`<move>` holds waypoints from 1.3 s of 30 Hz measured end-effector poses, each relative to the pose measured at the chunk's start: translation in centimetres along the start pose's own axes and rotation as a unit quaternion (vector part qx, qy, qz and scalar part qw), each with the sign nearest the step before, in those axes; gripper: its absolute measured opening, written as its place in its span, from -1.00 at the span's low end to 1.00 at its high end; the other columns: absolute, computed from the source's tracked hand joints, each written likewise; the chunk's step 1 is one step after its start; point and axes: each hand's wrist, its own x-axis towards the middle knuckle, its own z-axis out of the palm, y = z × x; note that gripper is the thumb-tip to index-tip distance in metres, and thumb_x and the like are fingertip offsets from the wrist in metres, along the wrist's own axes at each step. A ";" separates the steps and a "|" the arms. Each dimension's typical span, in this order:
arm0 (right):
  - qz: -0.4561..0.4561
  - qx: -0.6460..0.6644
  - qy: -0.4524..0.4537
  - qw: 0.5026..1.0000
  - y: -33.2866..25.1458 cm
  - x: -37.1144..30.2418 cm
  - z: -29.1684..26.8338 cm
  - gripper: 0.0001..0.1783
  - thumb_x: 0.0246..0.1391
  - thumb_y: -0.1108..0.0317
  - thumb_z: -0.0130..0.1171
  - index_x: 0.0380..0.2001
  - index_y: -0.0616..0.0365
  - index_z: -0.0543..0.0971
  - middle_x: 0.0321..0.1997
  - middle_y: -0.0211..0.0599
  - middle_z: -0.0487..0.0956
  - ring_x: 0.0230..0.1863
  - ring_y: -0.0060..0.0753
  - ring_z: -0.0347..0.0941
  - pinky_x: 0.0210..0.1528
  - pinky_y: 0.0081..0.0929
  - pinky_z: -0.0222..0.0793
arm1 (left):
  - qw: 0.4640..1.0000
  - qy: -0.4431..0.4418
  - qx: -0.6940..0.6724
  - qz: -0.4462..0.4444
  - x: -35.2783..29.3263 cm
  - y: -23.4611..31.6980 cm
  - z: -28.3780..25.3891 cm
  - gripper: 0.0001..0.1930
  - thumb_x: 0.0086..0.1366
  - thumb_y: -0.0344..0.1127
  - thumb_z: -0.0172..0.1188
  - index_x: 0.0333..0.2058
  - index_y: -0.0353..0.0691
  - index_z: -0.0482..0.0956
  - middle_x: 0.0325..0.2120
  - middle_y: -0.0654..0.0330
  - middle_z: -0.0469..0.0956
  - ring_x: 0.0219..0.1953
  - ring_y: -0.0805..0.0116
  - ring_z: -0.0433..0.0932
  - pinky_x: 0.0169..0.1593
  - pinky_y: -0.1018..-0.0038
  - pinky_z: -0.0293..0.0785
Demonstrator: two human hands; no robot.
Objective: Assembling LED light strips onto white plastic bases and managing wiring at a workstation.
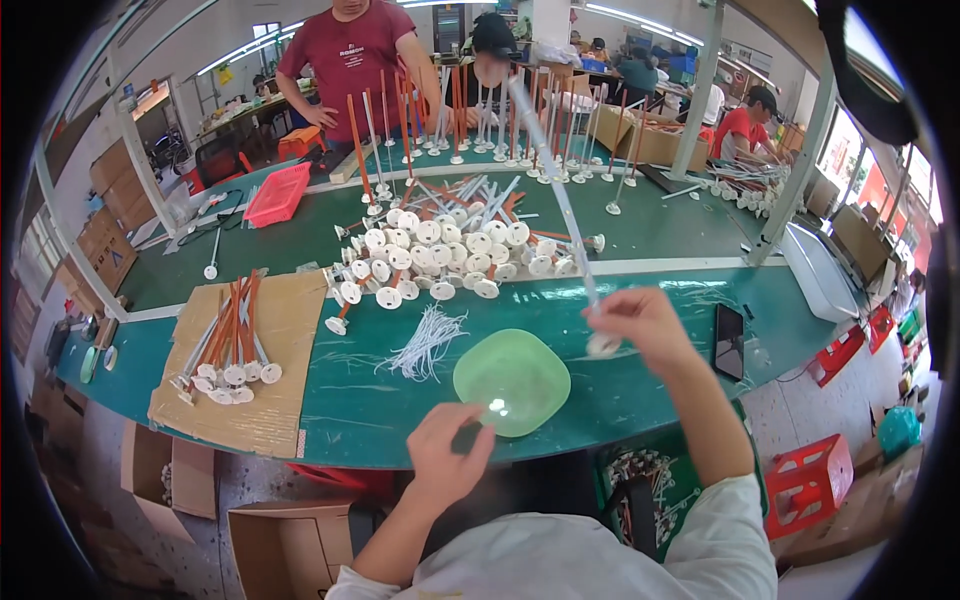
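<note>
My right hand (640, 325) is closed around the lower part of a long, pale grey rod (556, 175) with a white round base. The rod stands tilted, its top leaning away to the left. Just in front of me sits a light green bowl (525, 370), its contents too small to make out. My left hand (447, 455) is at the bowl's near left rim, fingers curled and the thumb apart from them, with nothing visible between. Left of the bowl lies a bundle of thin white strips (428, 345). Beyond is a heap of rods with white round bases (430, 245).
More rods (235, 335) lie on a cardboard sheet (170, 400) at left. Upright rods (457, 115) line the far side. A phone (729, 340) and a white tray (815, 270) are at right, a red basket (278, 194) far left. People stand and sit beyond.
</note>
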 end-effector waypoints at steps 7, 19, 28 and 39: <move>-0.029 0.181 -0.106 0.977 -0.1 -5.2 5.8 -0.89 -0.05 0.50 0.31 -0.42 0.32 0.65 -0.11 -0.12 0.58 -0.20 -0.45 0.50 -0.30 -0.50 0.45 | 0.919 -0.244 -0.306 -0.046 4.0 3.1 2.6 -0.58 0.21 -0.56 0.11 0.08 -0.37 0.39 -0.06 0.08 0.50 -0.06 0.36 0.51 0.02 0.44 0.42; -0.006 -0.083 0.182 0.980 5.2 9.5 -10.9 -0.77 0.01 0.34 0.27 -0.22 0.10 0.58 -0.44 -0.47 0.56 -0.47 -0.69 0.37 -0.48 -0.68 0.28 | 0.995 -0.020 0.066 -0.069 -1.1 -3.5 -5.9 -0.67 0.28 -0.44 0.01 0.00 -0.45 0.41 -0.19 -0.01 0.57 -0.22 0.27 0.57 -0.11 0.39 0.48; 0.007 -0.430 0.358 0.829 6.8 29.0 -21.1 -0.33 -0.22 0.06 0.39 -0.04 0.23 0.52 -0.21 -0.20 0.62 -0.16 -0.29 0.53 -0.24 -0.35 0.46 | 0.945 0.095 0.307 -0.061 -2.9 -6.0 -4.2 -0.65 0.14 -0.43 0.13 -0.13 -0.54 0.39 -0.24 -0.24 0.53 -0.27 -0.08 0.58 -0.18 0.26 0.49; 0.007 -0.530 0.380 0.759 5.1 39.3 -20.9 -0.71 -0.16 0.26 0.15 -0.39 0.22 0.66 -0.26 0.07 0.62 -0.15 0.11 0.55 -0.06 -0.18 0.46 | 0.939 0.079 0.318 -0.105 -1.2 -4.8 -4.4 -0.66 0.33 -0.25 0.01 -0.14 -0.48 0.49 -0.31 -0.13 0.56 -0.41 0.02 0.56 -0.30 0.30 0.52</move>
